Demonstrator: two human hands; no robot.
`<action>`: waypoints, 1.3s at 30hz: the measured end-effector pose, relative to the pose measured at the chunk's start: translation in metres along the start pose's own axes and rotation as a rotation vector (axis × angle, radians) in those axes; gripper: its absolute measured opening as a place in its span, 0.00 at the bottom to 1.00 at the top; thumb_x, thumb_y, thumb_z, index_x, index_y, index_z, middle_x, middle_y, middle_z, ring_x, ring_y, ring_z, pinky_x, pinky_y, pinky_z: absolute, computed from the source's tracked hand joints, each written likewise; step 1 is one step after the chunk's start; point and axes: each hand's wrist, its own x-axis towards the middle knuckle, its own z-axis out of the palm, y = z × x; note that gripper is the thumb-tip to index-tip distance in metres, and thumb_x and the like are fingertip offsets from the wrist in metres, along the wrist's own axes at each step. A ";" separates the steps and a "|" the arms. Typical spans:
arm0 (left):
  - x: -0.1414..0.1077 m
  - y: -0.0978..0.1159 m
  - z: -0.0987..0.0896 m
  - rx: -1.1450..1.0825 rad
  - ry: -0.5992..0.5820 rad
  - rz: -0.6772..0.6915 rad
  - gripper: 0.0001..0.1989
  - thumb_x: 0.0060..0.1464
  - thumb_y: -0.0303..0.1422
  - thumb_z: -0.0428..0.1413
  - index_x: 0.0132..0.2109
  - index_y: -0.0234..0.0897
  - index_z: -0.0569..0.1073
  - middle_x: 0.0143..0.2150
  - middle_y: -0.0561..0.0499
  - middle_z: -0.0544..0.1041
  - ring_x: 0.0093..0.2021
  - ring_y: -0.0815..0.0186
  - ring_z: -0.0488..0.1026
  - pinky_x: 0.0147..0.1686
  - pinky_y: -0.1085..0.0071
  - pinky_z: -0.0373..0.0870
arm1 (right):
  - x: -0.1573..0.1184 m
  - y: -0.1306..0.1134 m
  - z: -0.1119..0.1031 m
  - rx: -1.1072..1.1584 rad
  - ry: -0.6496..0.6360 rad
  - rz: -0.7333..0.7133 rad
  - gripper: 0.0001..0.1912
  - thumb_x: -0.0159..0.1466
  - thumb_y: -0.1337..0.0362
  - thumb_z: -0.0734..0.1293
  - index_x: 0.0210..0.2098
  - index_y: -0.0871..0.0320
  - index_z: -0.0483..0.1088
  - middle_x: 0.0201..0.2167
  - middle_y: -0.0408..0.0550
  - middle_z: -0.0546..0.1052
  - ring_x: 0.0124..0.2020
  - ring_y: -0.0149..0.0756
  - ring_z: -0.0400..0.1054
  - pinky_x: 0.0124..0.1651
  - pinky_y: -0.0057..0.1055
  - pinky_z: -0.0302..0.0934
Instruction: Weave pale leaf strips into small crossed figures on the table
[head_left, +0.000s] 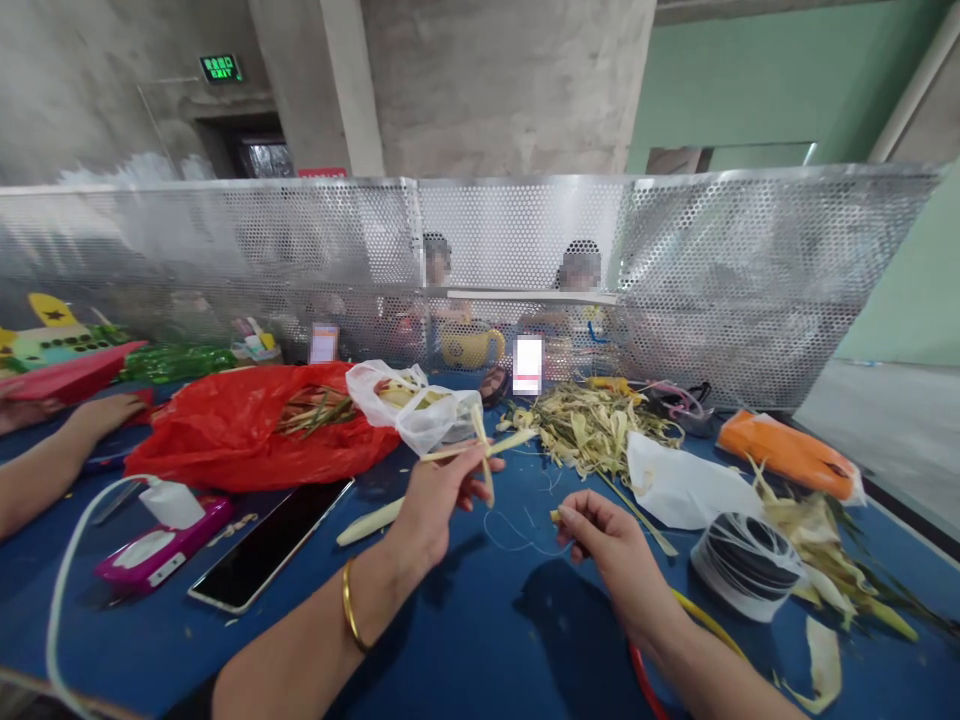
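Note:
Pinched in my left hand (450,490) is a cross-shaped piece of pale husk strips (487,450), its arms pointing up, down and to both sides. To the right, my right hand (600,530) is closed with thumb against fingers around a small yellowish bit (556,516), too small to name. A thin clear thread (506,547) loops over the blue table between the two hands and reaches toward my right hand. One pale husk piece (371,522) lies on the table just left of my left hand.
Left lie a red plastic bag (217,420), a black phone (274,545) and a purple power strip (161,550); another person's arm (52,460) is beyond. A husk pile (592,425), spool (746,565) and orange pack (787,455) are right. A perforated metal screen (510,220) stands behind.

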 end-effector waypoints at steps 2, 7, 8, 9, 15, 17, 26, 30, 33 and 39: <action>-0.008 -0.010 0.011 -0.058 -0.063 -0.095 0.21 0.46 0.41 0.61 0.45 0.32 0.78 0.36 0.43 0.81 0.19 0.75 0.69 0.17 0.80 0.54 | 0.000 -0.003 -0.001 0.034 0.008 0.003 0.18 0.51 0.49 0.72 0.25 0.57 0.69 0.30 0.47 0.76 0.28 0.33 0.66 0.28 0.27 0.57; -0.017 -0.040 0.022 -0.041 -0.201 -0.178 0.23 0.47 0.44 0.62 0.46 0.33 0.77 0.36 0.43 0.81 0.20 0.72 0.72 0.17 0.79 0.56 | 0.002 -0.006 -0.003 0.039 0.015 0.021 0.19 0.51 0.48 0.73 0.24 0.57 0.68 0.32 0.49 0.77 0.38 0.40 0.69 0.32 0.27 0.59; -0.018 -0.044 0.022 -0.028 -0.229 -0.179 0.23 0.47 0.45 0.62 0.47 0.33 0.77 0.36 0.43 0.81 0.20 0.72 0.73 0.17 0.79 0.56 | 0.002 -0.006 -0.003 0.034 0.000 0.014 0.18 0.52 0.48 0.73 0.24 0.56 0.68 0.30 0.49 0.76 0.42 0.42 0.69 0.33 0.27 0.60; -0.019 -0.046 0.022 -0.018 -0.253 -0.179 0.24 0.47 0.45 0.61 0.47 0.32 0.77 0.37 0.43 0.81 0.21 0.71 0.73 0.18 0.78 0.57 | 0.002 -0.005 -0.003 0.032 -0.019 0.007 0.18 0.53 0.49 0.72 0.24 0.56 0.69 0.29 0.49 0.76 0.46 0.43 0.68 0.34 0.27 0.60; -0.025 -0.041 0.021 -0.025 -0.402 -0.238 0.22 0.47 0.40 0.61 0.48 0.33 0.76 0.41 0.43 0.80 0.23 0.72 0.74 0.21 0.78 0.62 | 0.004 -0.005 -0.005 0.008 -0.004 -0.004 0.17 0.53 0.50 0.73 0.25 0.57 0.71 0.31 0.48 0.76 0.34 0.37 0.69 0.35 0.29 0.61; -0.025 -0.038 0.018 -0.055 -0.477 -0.291 0.20 0.44 0.32 0.61 0.47 0.34 0.77 0.43 0.43 0.80 0.26 0.72 0.74 0.23 0.79 0.64 | 0.006 -0.007 -0.008 0.012 0.004 -0.020 0.16 0.53 0.51 0.73 0.26 0.58 0.71 0.27 0.46 0.75 0.29 0.33 0.67 0.36 0.30 0.61; -0.013 -0.033 0.007 -0.209 -0.606 -0.572 0.15 0.45 0.30 0.55 0.42 0.31 0.77 0.38 0.42 0.81 0.29 0.65 0.78 0.26 0.75 0.70 | 0.006 -0.028 -0.025 -0.030 -0.152 -0.009 0.13 0.54 0.55 0.74 0.28 0.58 0.73 0.29 0.45 0.75 0.27 0.31 0.66 0.33 0.28 0.60; -0.021 -0.033 0.009 -0.104 -0.640 -0.475 0.17 0.52 0.41 0.57 0.42 0.32 0.78 0.38 0.43 0.80 0.29 0.67 0.78 0.26 0.78 0.68 | 0.006 -0.026 -0.021 -0.079 -0.197 -0.038 0.13 0.55 0.55 0.73 0.26 0.58 0.71 0.28 0.45 0.74 0.27 0.31 0.64 0.33 0.28 0.60; -0.026 -0.035 0.011 0.021 -0.580 -0.354 0.14 0.51 0.39 0.60 0.41 0.33 0.78 0.40 0.45 0.81 0.26 0.72 0.76 0.24 0.81 0.65 | 0.005 -0.022 -0.016 -0.115 -0.209 -0.061 0.13 0.55 0.55 0.72 0.25 0.58 0.71 0.29 0.45 0.74 0.28 0.32 0.65 0.34 0.29 0.61; -0.024 -0.038 0.013 0.021 -0.464 -0.364 0.15 0.49 0.37 0.62 0.42 0.34 0.79 0.36 0.46 0.81 0.23 0.73 0.74 0.21 0.80 0.63 | 0.001 -0.014 -0.010 -0.276 -0.141 -0.248 0.10 0.57 0.58 0.71 0.23 0.55 0.73 0.32 0.49 0.75 0.53 0.46 0.63 0.53 0.37 0.57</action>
